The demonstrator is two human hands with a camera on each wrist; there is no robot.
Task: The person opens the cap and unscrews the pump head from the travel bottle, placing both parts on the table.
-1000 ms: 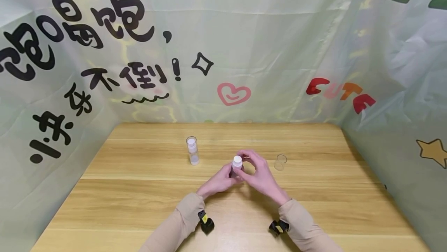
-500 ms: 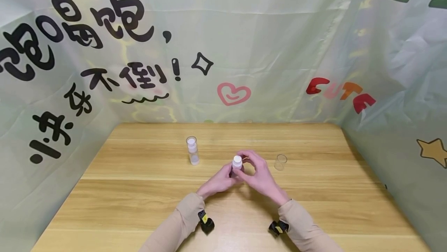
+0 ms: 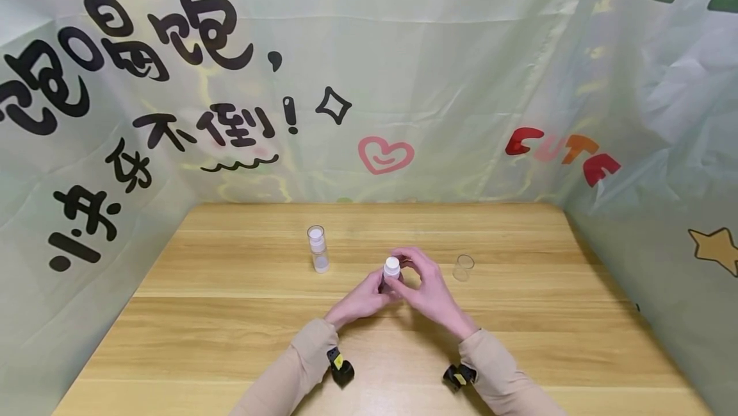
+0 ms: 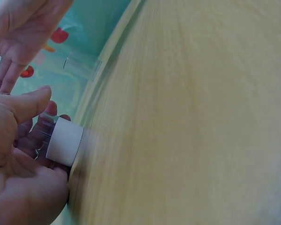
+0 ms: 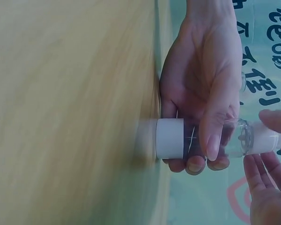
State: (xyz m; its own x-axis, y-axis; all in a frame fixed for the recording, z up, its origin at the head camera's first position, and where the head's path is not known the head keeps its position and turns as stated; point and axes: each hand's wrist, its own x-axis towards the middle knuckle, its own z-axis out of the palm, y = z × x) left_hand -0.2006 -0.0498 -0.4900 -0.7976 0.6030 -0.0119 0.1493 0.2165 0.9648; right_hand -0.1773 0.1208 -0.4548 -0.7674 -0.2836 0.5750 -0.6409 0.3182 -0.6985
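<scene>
A small clear bottle with a white base (image 5: 170, 138) and a white top (image 3: 392, 266) stands upright on the table at the middle of the head view. My left hand (image 3: 366, 296) grips its clear body (image 5: 232, 140), thumb across the near side and fingers wrapped behind, as the right wrist view shows. At the white neck, my right hand (image 3: 429, 284) pinches with thumb and fingers. That same right hand (image 4: 25, 37) appears above the left hand (image 4: 14, 150) in the left wrist view, where the upper bottle is hidden behind fingers.
A similar bottle (image 3: 319, 256) with a white top stands behind and left of the hands. To the right, a clear cap (image 3: 463, 268) stands on the wooden table (image 3: 242, 339). Printed cloth (image 3: 450, 83) encloses the table's back and sides.
</scene>
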